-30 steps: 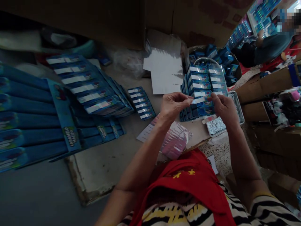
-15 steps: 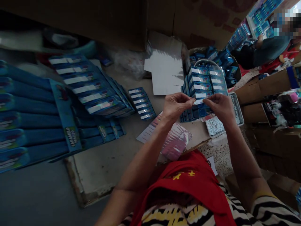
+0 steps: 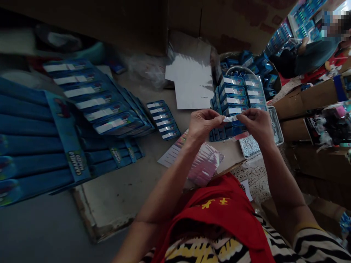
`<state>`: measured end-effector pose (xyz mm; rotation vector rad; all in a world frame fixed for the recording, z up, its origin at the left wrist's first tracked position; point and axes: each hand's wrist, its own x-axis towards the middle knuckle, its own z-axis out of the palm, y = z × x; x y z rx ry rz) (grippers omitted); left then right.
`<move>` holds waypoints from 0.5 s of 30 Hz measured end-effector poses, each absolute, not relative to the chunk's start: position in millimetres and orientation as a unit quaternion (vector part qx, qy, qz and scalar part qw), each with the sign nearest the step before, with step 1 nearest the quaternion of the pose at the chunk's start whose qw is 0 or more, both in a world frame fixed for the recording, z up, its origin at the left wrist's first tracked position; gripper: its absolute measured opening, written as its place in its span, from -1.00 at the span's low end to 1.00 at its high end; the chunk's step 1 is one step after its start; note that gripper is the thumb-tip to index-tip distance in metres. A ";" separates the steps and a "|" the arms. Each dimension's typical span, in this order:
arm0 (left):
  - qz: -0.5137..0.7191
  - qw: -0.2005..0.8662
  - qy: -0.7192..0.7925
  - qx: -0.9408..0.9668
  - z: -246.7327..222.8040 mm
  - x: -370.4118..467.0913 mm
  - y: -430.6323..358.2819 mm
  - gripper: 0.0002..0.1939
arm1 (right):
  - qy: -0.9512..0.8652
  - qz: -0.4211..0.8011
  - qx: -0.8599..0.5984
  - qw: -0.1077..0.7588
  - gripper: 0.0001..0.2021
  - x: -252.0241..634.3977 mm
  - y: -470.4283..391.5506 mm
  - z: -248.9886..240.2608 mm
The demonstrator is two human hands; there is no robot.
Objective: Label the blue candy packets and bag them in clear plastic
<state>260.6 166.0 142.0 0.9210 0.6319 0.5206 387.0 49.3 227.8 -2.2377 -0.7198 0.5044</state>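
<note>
We hold a narrow white strip [image 3: 231,118] between the left grip [image 3: 202,125] and the right grip [image 3: 257,126], each pinched closed on one end. The grips hide both strip ends, and our left forearm [image 3: 171,175] covers part of the pink sheets [image 3: 207,162] below. Left of the grips, the worktop [image 3: 120,197] runs to a worn edge; blue packs [image 3: 233,90] crowd just beyond.

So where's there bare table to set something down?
Mainly the near corner of the table, between the long blue packs and the left forearm. A narrow strip shows between the small blue pack and the white card. It's crowded around the right hand, with blue boxes and a tray of pellets.
</note>
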 end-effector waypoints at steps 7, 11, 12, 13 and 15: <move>0.248 0.819 0.302 0.421 148.1 257.6 166.9 -0.67 | -0.258 0.251 -0.834 0.418 -0.72 381.8 44.3 254.8; 0.228 0.815 0.306 0.436 145.6 254.6 161.8 -0.63 | -0.258 0.226 -0.859 0.379 -0.72 388.6 36.8 251.1; 0.228 0.813 0.309 0.438 144.6 254.6 160.6 -0.63 | -0.264 0.217 -0.864 0.369 -0.72 389.7 35.7 248.4; 0.229 0.811 0.312 0.438 143.8 254.8 159.6 -0.63 | -0.269 0.209 -0.868 0.361 -0.72 390.6 35.1 245.4; 0.232 0.809 0.317 0.438 143.0 255.8 158.4 -0.63 | -0.274 0.194 -0.876 0.345 -0.73 391.7 34.8 239.8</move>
